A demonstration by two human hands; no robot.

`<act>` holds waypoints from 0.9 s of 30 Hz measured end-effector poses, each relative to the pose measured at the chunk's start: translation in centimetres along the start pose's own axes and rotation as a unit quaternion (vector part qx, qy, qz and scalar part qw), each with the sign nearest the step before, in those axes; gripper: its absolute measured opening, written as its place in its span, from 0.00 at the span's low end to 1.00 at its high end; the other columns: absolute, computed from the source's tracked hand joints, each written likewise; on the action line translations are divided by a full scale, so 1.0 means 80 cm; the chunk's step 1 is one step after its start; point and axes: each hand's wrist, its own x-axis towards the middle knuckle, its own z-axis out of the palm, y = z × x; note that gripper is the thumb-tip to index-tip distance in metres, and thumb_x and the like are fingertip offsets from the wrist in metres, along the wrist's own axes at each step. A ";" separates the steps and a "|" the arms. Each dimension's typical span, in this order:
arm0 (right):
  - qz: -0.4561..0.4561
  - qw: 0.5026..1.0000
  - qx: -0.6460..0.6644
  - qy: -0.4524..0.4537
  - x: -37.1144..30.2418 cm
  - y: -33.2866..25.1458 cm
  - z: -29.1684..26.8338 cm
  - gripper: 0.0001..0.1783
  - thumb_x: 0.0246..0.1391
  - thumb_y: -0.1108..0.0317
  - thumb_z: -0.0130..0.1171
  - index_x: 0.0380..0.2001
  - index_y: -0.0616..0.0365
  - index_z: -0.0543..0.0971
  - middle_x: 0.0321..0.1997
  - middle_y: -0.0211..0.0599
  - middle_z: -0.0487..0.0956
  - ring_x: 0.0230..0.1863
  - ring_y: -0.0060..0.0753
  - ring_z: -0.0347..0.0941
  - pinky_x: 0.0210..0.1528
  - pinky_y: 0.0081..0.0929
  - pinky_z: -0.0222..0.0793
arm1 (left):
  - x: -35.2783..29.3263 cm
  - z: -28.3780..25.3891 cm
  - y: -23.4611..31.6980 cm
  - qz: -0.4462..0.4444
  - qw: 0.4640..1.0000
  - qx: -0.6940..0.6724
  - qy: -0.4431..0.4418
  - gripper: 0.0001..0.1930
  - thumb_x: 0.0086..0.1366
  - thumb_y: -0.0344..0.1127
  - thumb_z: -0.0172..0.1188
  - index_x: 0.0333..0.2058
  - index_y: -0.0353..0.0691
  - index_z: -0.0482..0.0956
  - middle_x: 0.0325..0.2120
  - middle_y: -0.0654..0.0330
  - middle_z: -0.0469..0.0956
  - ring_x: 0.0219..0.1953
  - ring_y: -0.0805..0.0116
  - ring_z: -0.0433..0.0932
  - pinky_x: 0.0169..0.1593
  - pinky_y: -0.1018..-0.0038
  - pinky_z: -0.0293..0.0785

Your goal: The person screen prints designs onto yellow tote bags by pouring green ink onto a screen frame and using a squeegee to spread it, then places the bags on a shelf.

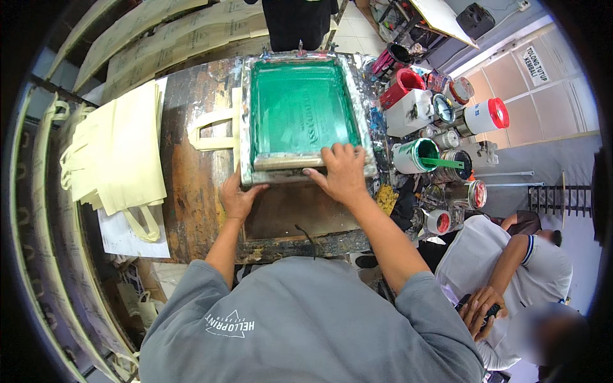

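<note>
In front of me lies a screen-printing frame [246,137] with a pale, ink-stained rim. Green ink [300,102] covers its mesh. A squeegee [287,163] rests along the near end of the mesh. My right hand [345,173] is closed over the squeegee's right end, its thumb toward the frame's near rim. At the near left corner my left hand [236,196] grips the frame, with the thumb along its near edge. A cream tote bag [214,142] sticks out from under the frame's left side, handle showing; the frame hides the rest.
A stack of cream bags [121,147] lies at the table's left. Beyond it stand racks of bags [185,48]. Ink pots crowd the right edge, among them a white tub [408,157] with a green spatula [440,163]. Another person [511,262] sits at the right.
</note>
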 end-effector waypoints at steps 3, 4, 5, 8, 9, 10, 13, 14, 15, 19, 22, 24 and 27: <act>-0.012 0.993 -0.023 0.116 0.048 0.003 -0.064 0.30 0.55 0.34 0.67 0.37 0.53 0.80 0.40 0.40 0.76 0.47 0.46 0.71 0.57 0.54 0.57 | 0.067 -0.047 0.105 -0.039 0.986 -0.147 0.062 0.41 0.56 0.46 0.83 0.67 0.39 0.78 0.32 0.63 0.83 0.27 0.73 0.73 0.35 0.74 0.72; -0.012 0.987 -0.039 0.153 0.074 0.009 -0.080 0.31 0.54 0.33 0.67 0.35 0.53 0.81 0.37 0.38 0.77 0.45 0.45 0.72 0.56 0.53 0.57 | 0.096 -0.067 0.145 -0.042 0.984 -0.155 0.081 0.40 0.58 0.44 0.82 0.66 0.38 0.78 0.31 0.67 0.81 0.27 0.77 0.70 0.35 0.77 0.72; -0.019 0.981 -0.062 0.183 0.106 0.017 -0.095 0.30 0.55 0.33 0.66 0.33 0.53 0.81 0.34 0.36 0.77 0.42 0.44 0.73 0.54 0.52 0.57 | 0.123 -0.075 0.163 -0.057 0.969 -0.229 0.072 0.37 0.61 0.43 0.80 0.66 0.36 0.77 0.34 0.67 0.79 0.32 0.76 0.72 0.34 0.78 0.71; -0.063 0.959 -0.069 0.268 0.194 0.035 -0.136 0.30 0.57 0.32 0.64 0.30 0.52 0.82 0.29 0.32 0.79 0.36 0.39 0.74 0.49 0.47 0.56 | 0.165 -0.055 0.157 0.044 0.936 -0.300 0.178 0.36 0.65 0.40 0.76 0.68 0.33 0.74 0.39 0.64 0.77 0.38 0.75 0.72 0.37 0.79 0.72; -0.032 0.969 -0.066 0.235 0.209 0.039 -0.148 0.35 0.57 0.29 0.62 0.26 0.53 0.83 0.27 0.36 0.82 0.33 0.42 0.77 0.49 0.50 0.57 | 0.151 -0.060 0.162 -0.064 0.968 -0.212 0.121 0.38 0.68 0.42 0.73 0.71 0.31 0.69 0.43 0.57 0.78 0.44 0.66 0.76 0.46 0.69 0.76; -0.042 0.967 -0.059 0.243 0.225 0.039 -0.158 0.34 0.58 0.30 0.62 0.26 0.53 0.83 0.26 0.36 0.81 0.33 0.41 0.77 0.48 0.48 0.57 | 0.127 -0.028 0.101 -0.027 0.992 -0.045 0.113 0.39 0.69 0.44 0.72 0.72 0.31 0.66 0.45 0.53 0.79 0.48 0.58 0.77 0.52 0.63 0.75; -0.050 0.961 -0.050 0.267 0.264 0.047 -0.166 0.36 0.62 0.30 0.58 0.23 0.55 0.82 0.24 0.37 0.81 0.32 0.42 0.79 0.44 0.46 0.57 | 0.048 0.031 0.031 -0.052 0.980 0.191 -0.004 0.43 0.74 0.56 0.62 0.77 0.40 0.57 0.67 0.34 0.64 0.73 0.36 0.59 0.73 0.38 0.52; -0.045 0.963 -0.043 0.262 0.275 0.051 -0.172 0.37 0.63 0.29 0.57 0.24 0.55 0.83 0.24 0.38 0.81 0.32 0.42 0.79 0.44 0.46 0.57 | 0.029 0.037 0.046 -0.057 0.961 0.269 -0.043 0.44 0.75 0.61 0.58 0.79 0.43 0.54 0.74 0.32 0.55 0.79 0.35 0.49 0.76 0.33 0.41; -0.042 0.966 -0.035 0.254 0.283 0.053 -0.179 0.37 0.63 0.28 0.56 0.24 0.55 0.83 0.24 0.38 0.82 0.31 0.43 0.79 0.43 0.46 0.57 | 0.010 0.046 0.052 -0.062 0.950 0.296 -0.075 0.46 0.74 0.66 0.54 0.80 0.44 0.53 0.76 0.33 0.49 0.80 0.36 0.44 0.75 0.30 0.35; -0.003 0.980 0.005 0.200 0.299 0.042 -0.210 0.38 0.62 0.30 0.58 0.23 0.58 0.82 0.27 0.49 0.83 0.32 0.50 0.78 0.42 0.48 0.60 | 0.001 0.061 0.059 -0.108 0.914 0.348 -0.180 0.55 0.69 0.80 0.44 0.81 0.47 0.47 0.80 0.36 0.37 0.83 0.38 0.32 0.73 0.25 0.20; 0.032 0.987 0.024 0.157 0.304 0.037 -0.222 0.37 0.61 0.31 0.60 0.22 0.59 0.82 0.30 0.52 0.84 0.35 0.53 0.78 0.44 0.49 0.62 | 0.011 0.057 0.069 -0.132 0.904 0.347 -0.212 0.59 0.65 0.83 0.45 0.81 0.44 0.47 0.81 0.43 0.41 0.83 0.43 0.34 0.73 0.24 0.19; 0.024 0.985 0.011 0.169 0.301 0.040 -0.217 0.39 0.62 0.28 0.57 0.23 0.58 0.84 0.28 0.49 0.83 0.33 0.51 0.79 0.44 0.48 0.61 | 0.017 0.051 0.075 -0.138 0.910 0.326 -0.216 0.58 0.66 0.82 0.48 0.80 0.42 0.49 0.81 0.46 0.44 0.83 0.45 0.35 0.73 0.23 0.19; -0.007 0.976 -0.030 0.217 0.304 0.055 -0.194 0.41 0.63 0.25 0.53 0.26 0.56 0.87 0.24 0.42 0.83 0.31 0.47 0.80 0.42 0.47 0.58 | 0.043 0.044 0.081 -0.024 0.945 0.316 -0.080 0.53 0.68 0.73 0.58 0.77 0.38 0.58 0.77 0.46 0.58 0.81 0.48 0.51 0.76 0.29 0.32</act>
